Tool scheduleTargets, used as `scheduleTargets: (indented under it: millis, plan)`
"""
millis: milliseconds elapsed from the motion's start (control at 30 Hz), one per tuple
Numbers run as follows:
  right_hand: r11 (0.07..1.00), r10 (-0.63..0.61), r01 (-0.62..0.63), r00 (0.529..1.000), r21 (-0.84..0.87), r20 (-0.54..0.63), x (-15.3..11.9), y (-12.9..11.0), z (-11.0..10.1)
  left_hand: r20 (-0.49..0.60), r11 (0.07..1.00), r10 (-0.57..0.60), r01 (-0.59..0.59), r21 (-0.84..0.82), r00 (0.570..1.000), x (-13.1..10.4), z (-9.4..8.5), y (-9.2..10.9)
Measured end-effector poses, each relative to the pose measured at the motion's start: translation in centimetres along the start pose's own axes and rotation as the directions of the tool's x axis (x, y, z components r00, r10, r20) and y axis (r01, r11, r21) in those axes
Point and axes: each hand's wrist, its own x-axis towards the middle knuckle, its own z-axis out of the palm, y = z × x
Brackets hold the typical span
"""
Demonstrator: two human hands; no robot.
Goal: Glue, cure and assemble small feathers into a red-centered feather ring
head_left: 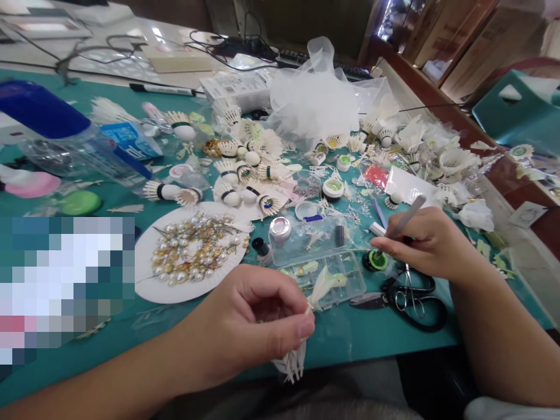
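Observation:
My left hand (271, 315) is closed in a pinch on a white feather bundle (295, 359), whose cut quill ends point down toward me. A pale green-white petal-like tip (324, 286) sticks up from the same piece above my fingertips. In my right hand (424, 242) is a slim grey brush (409, 216), held like a pen. Its tip dips into a small black jar of green paint (376, 259). Just below that hand lie black-handled scissors (420, 303) and small metal scissors (409, 294). A clear compartment box (350, 274) sits between my hands.
On the left, a white plate (146, 274) holds pearl and gold beads. Several shuttlecocks (230, 195) and loose feathers spread across the green mat (341, 344). White tulle (315, 99) is heaped at the back. A blue-capped bottle (44, 108) leans in at left.

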Motion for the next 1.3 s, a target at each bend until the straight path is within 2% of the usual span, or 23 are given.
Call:
scheduleTargets:
  millis: [233, 400, 567, 733, 867, 967, 1000, 1067, 1167, 1233, 1300]
  plan:
    - [0.996, -0.015, 0.026, 0.993, -0.088, 0.116, -0.2, -1.1, -0.7, -0.006, 1.000, 0.010, -0.010, -0.001, 1.000, -0.1, -0.1, -0.2]
    - [0.990, -0.034, 0.047, 0.995, -0.136, 0.097, -0.2, -1.5, -0.7, 0.004, 0.994, -0.047, 0.047, -0.097, 0.999, -0.3, 0.0, -0.5]
    - [0.992, -0.035, 0.027, 0.997, -0.120, -0.066, -0.2, -1.2, -0.5, -0.019, 0.992, -0.077, 0.074, -0.105, 0.997, -0.2, 0.0, -0.5]
    - [0.996, 0.070, -0.081, 0.977, -0.048, -0.199, -0.4, -0.9, -0.4, -0.067, 0.997, -0.073, 0.071, -0.033, 0.995, -0.1, 0.2, -0.6]
    - [0.990, 0.138, -0.124, 0.920, 0.062, -0.366, -0.8, -0.8, 0.1, -0.124, 0.993, -0.066, 0.077, 0.087, 0.990, 0.2, 0.2, -0.5]
    - [0.967, 0.190, -0.082, 0.862, 0.239, -0.471, -1.2, -1.6, 0.7, -0.180, 0.977, -0.063, 0.098, 0.190, 0.982, 0.5, 0.3, -0.2]
    - [0.955, 0.183, -0.038, 0.854, 0.293, -0.487, -1.3, -2.1, 1.0, -0.200, 0.970, -0.052, 0.097, 0.221, 0.978, 0.6, 0.4, 0.0]
    - [0.936, 0.115, 0.064, 0.874, 0.346, -0.472, -1.3, -3.4, 1.3, -0.234, 0.952, 0.001, 0.071, 0.297, 0.972, 0.7, 0.6, 0.4]
    - [0.934, -0.077, 0.198, 0.925, 0.297, -0.373, -0.9, -5.1, 1.5, -0.256, 0.902, 0.103, 0.018, 0.431, 0.961, 0.7, 0.9, 0.8]
    - [0.930, -0.180, 0.268, 0.928, 0.251, -0.325, -0.6, -5.7, 1.5, -0.251, 0.873, 0.146, -0.005, 0.488, 0.957, 0.6, 1.0, 0.9]
    - [0.926, -0.219, 0.297, 0.927, 0.235, -0.305, -0.3, -5.9, 1.5, -0.247, 0.854, 0.165, -0.013, 0.520, 0.955, 0.5, 0.9, 0.7]
